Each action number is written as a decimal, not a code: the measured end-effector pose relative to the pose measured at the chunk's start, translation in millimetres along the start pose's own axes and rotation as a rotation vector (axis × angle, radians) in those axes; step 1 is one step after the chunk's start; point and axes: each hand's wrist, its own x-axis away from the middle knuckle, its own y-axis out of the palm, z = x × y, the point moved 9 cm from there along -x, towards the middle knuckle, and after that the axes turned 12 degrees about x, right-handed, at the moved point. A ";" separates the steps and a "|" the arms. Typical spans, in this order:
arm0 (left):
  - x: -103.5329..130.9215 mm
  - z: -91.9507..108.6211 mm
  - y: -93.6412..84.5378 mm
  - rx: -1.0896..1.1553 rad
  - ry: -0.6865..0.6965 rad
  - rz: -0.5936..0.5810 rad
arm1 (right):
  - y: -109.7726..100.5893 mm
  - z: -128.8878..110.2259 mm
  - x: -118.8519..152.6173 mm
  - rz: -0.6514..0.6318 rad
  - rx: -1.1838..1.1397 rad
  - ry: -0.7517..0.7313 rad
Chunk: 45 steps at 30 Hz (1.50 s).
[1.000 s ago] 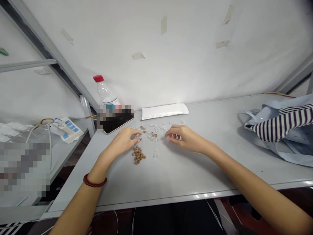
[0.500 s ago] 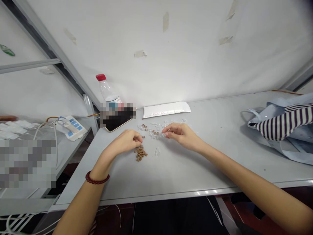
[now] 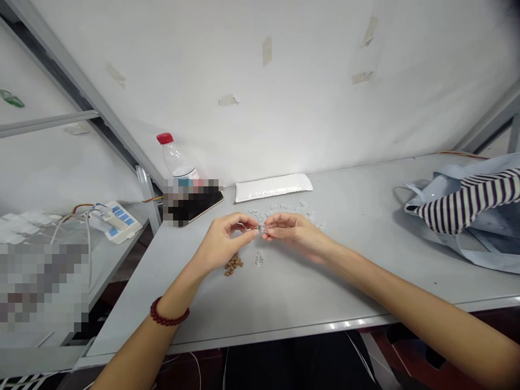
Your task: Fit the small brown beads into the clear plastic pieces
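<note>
My right hand pinches a tiny clear bottle between thumb and fingers, lying on its side above the table. Against its left end, the fingertips of my left hand are pinched together; a small brown stopper seems to be between them, mostly hidden. Below my left hand lies a pile of small brown cork-like stoppers. One clear bottle sits apart on the table, just under both hands. Behind the hands, several loose clear bottles are scattered, partly covered by my fingers.
A white padded packet lies along the wall. To its left are a phone and a red-capped plastic bottle. A striped cloth bag stands at the right. A power strip with cables lies beyond the table's left edge.
My left hand has left the stopper pile and moved right to meet my right hand. The right hand has shifted slightly, still pinching the clear bottle. The camera view has tilted a little.
</note>
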 end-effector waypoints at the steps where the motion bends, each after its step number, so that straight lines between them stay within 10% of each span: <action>1: 0.3 -0.1 2.3 0.051 0.007 0.011 | 2.7 -0.5 0.5 -0.017 -0.040 -0.005; 13: -3.2 -9.5 3.2 0.188 -0.015 0.016 | 18.2 -0.2 3.6 -0.123 0.019 0.019; 22: 4.0 10.8 7.0 0.043 0.249 0.015 | 16.2 -1.1 1.9 -0.102 0.076 -0.026; 45: 4.2 12.4 3.7 -0.046 0.204 -0.021 | 13.7 -1.0 2.9 -0.023 0.265 -0.061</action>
